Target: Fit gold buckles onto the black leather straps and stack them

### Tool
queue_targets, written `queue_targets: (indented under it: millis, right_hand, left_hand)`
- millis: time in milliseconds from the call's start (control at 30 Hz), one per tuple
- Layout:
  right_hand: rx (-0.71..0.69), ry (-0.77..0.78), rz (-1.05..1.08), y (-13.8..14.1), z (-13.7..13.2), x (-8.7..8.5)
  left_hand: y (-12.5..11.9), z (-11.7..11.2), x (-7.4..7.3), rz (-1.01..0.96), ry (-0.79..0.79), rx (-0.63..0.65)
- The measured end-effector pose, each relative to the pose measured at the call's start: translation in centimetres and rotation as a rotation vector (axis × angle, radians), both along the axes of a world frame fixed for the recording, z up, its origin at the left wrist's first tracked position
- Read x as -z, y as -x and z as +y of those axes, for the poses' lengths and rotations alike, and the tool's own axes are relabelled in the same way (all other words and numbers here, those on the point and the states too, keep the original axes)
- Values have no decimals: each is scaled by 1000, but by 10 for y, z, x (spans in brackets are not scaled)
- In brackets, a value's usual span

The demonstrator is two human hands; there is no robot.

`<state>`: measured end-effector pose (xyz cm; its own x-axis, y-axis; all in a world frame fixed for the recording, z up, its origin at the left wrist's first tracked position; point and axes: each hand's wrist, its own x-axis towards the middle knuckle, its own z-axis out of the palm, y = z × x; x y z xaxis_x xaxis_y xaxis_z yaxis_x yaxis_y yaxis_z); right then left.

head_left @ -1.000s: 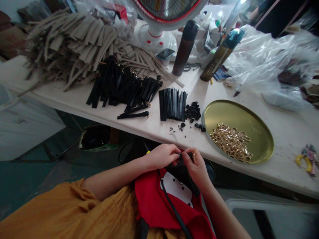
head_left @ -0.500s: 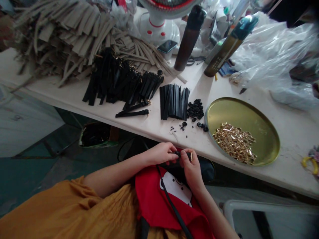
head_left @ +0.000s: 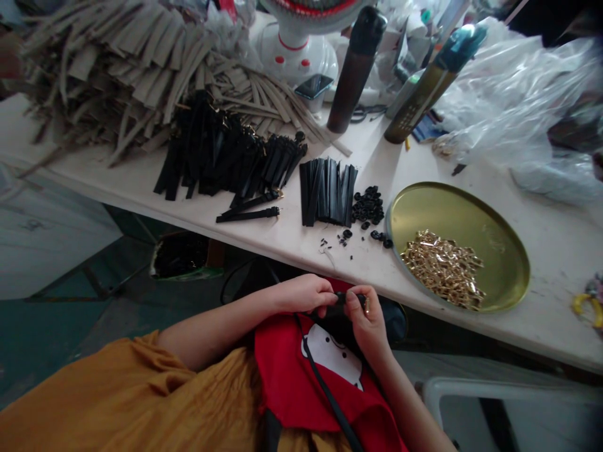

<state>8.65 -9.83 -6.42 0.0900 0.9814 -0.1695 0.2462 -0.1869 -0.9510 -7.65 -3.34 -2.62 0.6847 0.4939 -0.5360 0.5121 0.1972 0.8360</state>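
White table lies just beyond the left hand and right hand, both barely moved since before. They pinch a short black strap between them, lying crosswise, gold end rightward.

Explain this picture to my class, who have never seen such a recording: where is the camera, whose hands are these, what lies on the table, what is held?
No machine here: a camera worn on a person's head looks down at their two bare hands. The left hand and right hand together pinch a black strap over the lap. On the white table lie a heap of black straps, tan strips, small black loops and a gold tray holding gold fittings.
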Motion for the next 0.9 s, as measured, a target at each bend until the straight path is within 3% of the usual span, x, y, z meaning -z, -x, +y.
queue_targets:
  millis: [133,533,700,900]
  right_hand:
    - [-37,18,100,-1,-3,-4]
    - [-65,-31,72,3,-5,-8]
    - [-95,54,205,3,-3,-9]
    - [-183,57,131,2,4,-18]
  left_hand:
    - [0,-4,-2,-19,16,39]
    - [3,-15,-9,-78,111,-104]
    - [8,-12,-8,-68,97,-53]
    - [13,-6,-9,-112,160,-60]
